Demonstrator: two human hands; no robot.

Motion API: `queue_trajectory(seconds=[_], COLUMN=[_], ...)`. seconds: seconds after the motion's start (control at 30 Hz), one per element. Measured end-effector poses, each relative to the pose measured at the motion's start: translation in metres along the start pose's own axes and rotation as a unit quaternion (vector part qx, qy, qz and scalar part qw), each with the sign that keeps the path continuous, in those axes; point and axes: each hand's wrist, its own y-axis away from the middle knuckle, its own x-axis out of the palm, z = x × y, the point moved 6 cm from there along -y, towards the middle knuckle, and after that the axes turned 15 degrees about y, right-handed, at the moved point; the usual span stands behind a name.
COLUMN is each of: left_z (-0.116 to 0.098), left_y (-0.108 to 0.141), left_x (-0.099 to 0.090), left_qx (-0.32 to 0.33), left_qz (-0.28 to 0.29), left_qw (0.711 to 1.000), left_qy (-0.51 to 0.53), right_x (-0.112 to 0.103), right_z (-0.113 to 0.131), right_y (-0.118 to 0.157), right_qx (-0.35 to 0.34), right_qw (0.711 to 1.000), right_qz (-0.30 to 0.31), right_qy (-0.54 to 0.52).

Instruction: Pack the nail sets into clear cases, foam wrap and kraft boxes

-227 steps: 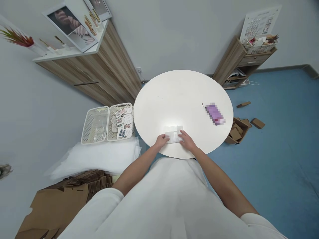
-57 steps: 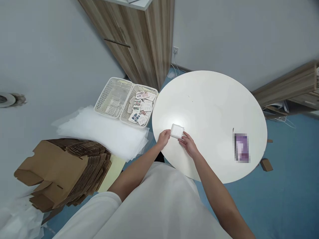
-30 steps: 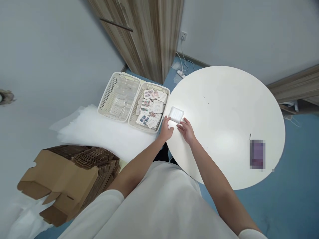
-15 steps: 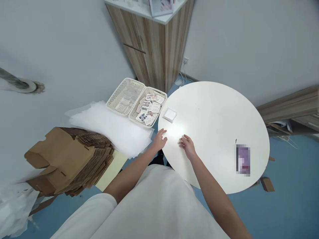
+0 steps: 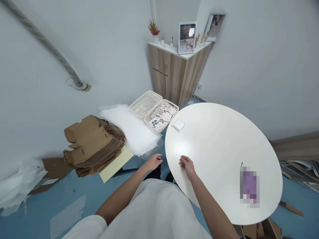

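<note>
My left hand hangs beside the near left edge of the round white table, its fingers loosely stretched with nothing in them. Over the table near that edge is my right hand, fingers loosely bent and no object visible in it. A small stack of white squares lies on the table beyond both hands. Left of the table, one white basket holds a pile of printed cards. The basket beside it contains clear plastic packets.
White translucent sheets lie left of the table, beside stacked flat brown cardboard boxes. A pixelated purple item rests on the table's right side. Behind stands a wood-grain corner cabinet with picture frames on top.
The view has tilted up, showing more of the cabinet top. My left hand has drawn back off the table edge. My right hand remains over the table, its fingers more gathered.
</note>
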Motion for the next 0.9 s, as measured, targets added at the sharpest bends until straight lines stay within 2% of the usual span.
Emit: queue_trajectory(seconds=[0.1,0.2,0.3,0.43,0.57,0.63,0.7,0.77,0.9], left_z=[-0.001,-0.009,-0.020,-0.029,-0.018,-0.008,0.001,0.011,0.027], left_y=[0.013,0.023,0.036,0.065,0.094,0.107,0.117,0.121,0.118], left_x=[-0.014,-0.033,-0.069,-0.130,-0.194,-0.226,-0.255,-0.279,-0.306], left_qx=[0.017,0.070,0.132,0.191,0.168,0.142,0.118,0.098,0.066], left_qz=[-0.036,-0.079,-0.175,-0.318,-0.400,-0.429,-0.448,-0.447,-0.413], left_qw=[0.999,0.994,0.975,0.923,0.894,0.882,0.870,0.870,0.889], left_qy=[-0.003,-0.013,-0.041,-0.100,-0.113,-0.135,-0.166,-0.185,-0.186], right_x=[0.014,0.039,0.082,0.158,0.238,0.273,0.305,0.337,0.395], right_z=[0.011,0.030,0.058,0.097,0.119,0.130,0.146,0.163,0.189], right_y=[-0.002,-0.006,-0.008,-0.004,0.003,0.007,0.014,0.022,0.035], right_qx=[-0.011,-0.040,-0.099,-0.210,-0.287,-0.331,-0.395,-0.459,-0.517], right_qw=[0.999,0.993,0.980,0.942,0.876,0.838,0.790,0.728,0.611], right_qz=[0.021,0.041,0.088,0.164,0.230,0.232,0.206,0.174,0.115], right_qy=[0.048,0.104,0.150,0.202,0.311,0.366,0.423,0.479,0.589])
